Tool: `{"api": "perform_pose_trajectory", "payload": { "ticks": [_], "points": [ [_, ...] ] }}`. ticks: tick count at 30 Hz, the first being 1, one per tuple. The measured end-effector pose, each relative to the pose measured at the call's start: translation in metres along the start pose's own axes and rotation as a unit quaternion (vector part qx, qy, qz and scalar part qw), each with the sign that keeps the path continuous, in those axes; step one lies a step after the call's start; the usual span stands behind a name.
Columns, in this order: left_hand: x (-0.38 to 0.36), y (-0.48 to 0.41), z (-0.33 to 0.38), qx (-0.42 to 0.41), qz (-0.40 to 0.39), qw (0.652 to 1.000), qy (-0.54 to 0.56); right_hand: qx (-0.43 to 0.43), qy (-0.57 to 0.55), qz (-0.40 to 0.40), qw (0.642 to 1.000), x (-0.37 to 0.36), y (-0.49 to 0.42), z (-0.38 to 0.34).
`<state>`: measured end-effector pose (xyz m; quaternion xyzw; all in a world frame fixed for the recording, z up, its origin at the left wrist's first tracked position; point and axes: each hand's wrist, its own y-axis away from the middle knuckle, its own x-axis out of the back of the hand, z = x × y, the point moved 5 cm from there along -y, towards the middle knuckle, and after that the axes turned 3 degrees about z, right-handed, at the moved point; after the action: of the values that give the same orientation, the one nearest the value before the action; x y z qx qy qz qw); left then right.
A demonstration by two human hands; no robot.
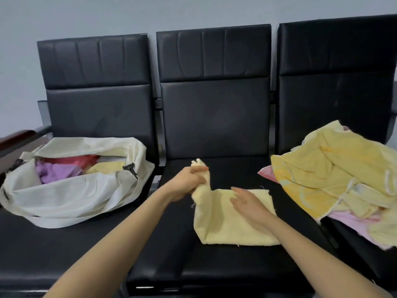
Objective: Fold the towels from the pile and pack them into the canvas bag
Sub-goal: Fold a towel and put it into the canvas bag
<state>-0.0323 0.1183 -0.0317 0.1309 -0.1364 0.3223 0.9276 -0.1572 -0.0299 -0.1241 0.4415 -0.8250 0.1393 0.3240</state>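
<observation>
armrest: a dark wooden armrest (15, 136) sat at the far left edge, beside the left seat.
bench: three black padded seats (214, 117) with tall backs ran across the view in front of a pale grey wall (193, 11).
canvas bag: the cream canvas bag (71, 196) lay slumped on the left seat, mouth open upward, its strap looped along the front. a black clip (130, 168) hung at the right end of the opening.
bag contents: a purple towel (53, 172) lay at the left of the opening, a red towel (73, 160) behind it, and a folded cream-yellow towel (107, 166) at the right, near the clip.
left hand: the left hand (187, 181) was over the back-left part of the middle seat. its fingers were curled round the left corner of the pale yellow towel (232, 224), gripping it bunched and lifted off the seat. a tip of cloth stuck out above the fist.
towel position: the pale yellow towel lay on the middle seat, mostly flat, only its left corner raised.
right hand: the right hand (247, 201) was over the towel's upper middle, fingers straight and slightly spread, holding nothing. it was blurred, so could not tell whether it touched the cloth.
pile: the pile of towels (335, 175) was heaped on the right seat, well apart from the bag. yellow cloth lay on top, a pink towel (352, 222) underneath at the front, and a red-patterned corner (266, 173) poked out at the left edge.
</observation>
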Motion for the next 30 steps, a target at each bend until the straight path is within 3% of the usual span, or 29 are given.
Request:
{"api": "perform_pose_trajectory", "payload": {
  "ticks": [3,6,9,12,16,20,24,30],
  "points": [
    [-0.053,-0.006,0.018,0.008,-0.068,0.998,0.005,-0.115,-0.185,0.088,0.972,0.034,0.004,0.014],
    [-0.099,-0.011,0.021,0.01,-0.107,0.994,0.013,-0.227,-0.339,0.055,0.911,0.047,0.017,0.032],
    [-0.132,-0.011,0.013,0.025,-0.162,0.986,0.042,-0.264,-0.366,0.02,0.892,0.051,0.026,0.044],
    [-0.138,-0.009,0.002,0.043,-0.166,0.982,0.08,-0.265,-0.302,0.018,0.916,0.053,0.027,0.047],
    [-0.114,-0.012,-0.016,0.017,-0.064,0.996,0.064,-0.192,-0.097,0.037,0.976,0.056,0.025,0.046],
    [-0.093,-0.009,-0.031,-0.032,0.022,0.995,-0.094,-0.166,-0.027,0.083,0.982,0.065,0.029,0.042],
    [-0.107,-0.007,-0.056,-0.083,0.004,0.955,-0.286,-0.156,0.083,0.056,0.983,0.06,0.032,0.045],
    [-0.123,-0.007,-0.067,-0.09,0.029,0.964,-0.247,-0.195,0.054,0.118,0.972,0.063,0.033,0.048]
  ]
}}
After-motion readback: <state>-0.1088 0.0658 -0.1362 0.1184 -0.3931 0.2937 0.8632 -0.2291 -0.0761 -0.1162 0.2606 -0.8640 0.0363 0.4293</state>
